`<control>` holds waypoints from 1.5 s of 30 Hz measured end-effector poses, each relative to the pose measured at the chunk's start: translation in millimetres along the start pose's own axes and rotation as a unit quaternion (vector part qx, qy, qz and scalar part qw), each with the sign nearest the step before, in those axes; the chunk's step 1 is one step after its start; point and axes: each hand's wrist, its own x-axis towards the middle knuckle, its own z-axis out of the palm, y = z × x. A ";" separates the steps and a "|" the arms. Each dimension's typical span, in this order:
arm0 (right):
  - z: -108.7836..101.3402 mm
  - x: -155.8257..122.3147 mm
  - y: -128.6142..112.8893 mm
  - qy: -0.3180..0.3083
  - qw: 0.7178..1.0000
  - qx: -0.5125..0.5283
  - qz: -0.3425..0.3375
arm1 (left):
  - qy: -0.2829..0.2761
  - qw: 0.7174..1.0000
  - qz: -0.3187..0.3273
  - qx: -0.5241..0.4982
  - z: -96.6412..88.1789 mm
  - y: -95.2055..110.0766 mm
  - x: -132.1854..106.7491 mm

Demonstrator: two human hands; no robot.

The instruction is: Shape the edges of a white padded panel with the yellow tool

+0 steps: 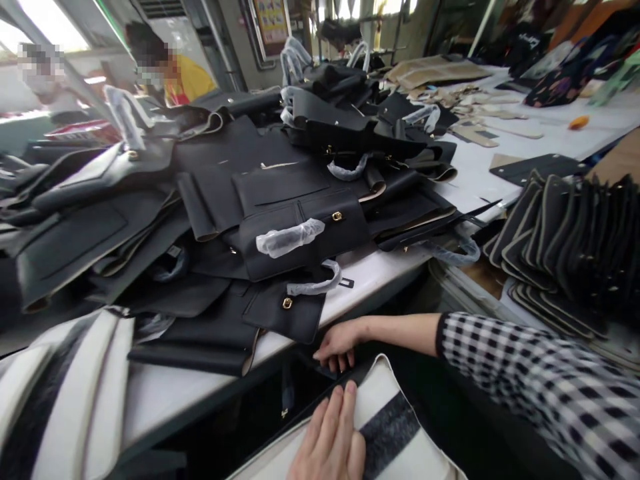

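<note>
My left hand [330, 433] lies with its fingers stretched out and pressed together on a white panel [383, 393] with a broad dark grey stripe and a black edge. Just beyond the panel's far edge is my right hand [344, 342], coming in from the right in a black-and-white checked sleeve. Its fingers are curled downward against dark material; what they hold is hard to make out. Below the table edge, a dark strap with a small gold-coloured metal end [285, 412] hangs left of the panel.
Black leather bag pieces [300, 193] with plastic-wrapped handles and gold clasps heap the white table [345, 283]. White striped panels [65, 393] lie at left. Stacked black flaps [565, 247] stand at right. Two people are behind the heap, one in a yellow top [190, 80].
</note>
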 end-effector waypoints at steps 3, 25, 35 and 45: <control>-8.6 -45.3 -17.0 -0.013 0.998 -0.061 -0.030 | -0.047 0.999 0.014 0.007 -8.8 -1.8 0.5; 29.4 -100.8 -43.4 0.025 0.930 -0.353 -0.103 | -0.121 0.885 -0.358 -0.273 -68.7 -50.1 -22.3; 63.8 -39.8 -64.3 0.036 0.881 -0.458 -0.114 | -0.066 0.845 -0.419 -0.326 -57.5 -44.5 -30.4; 74.3 -38.9 -65.7 0.086 0.856 -0.499 -0.106 | -0.119 0.782 -0.472 -0.390 -65.9 -68.3 -45.4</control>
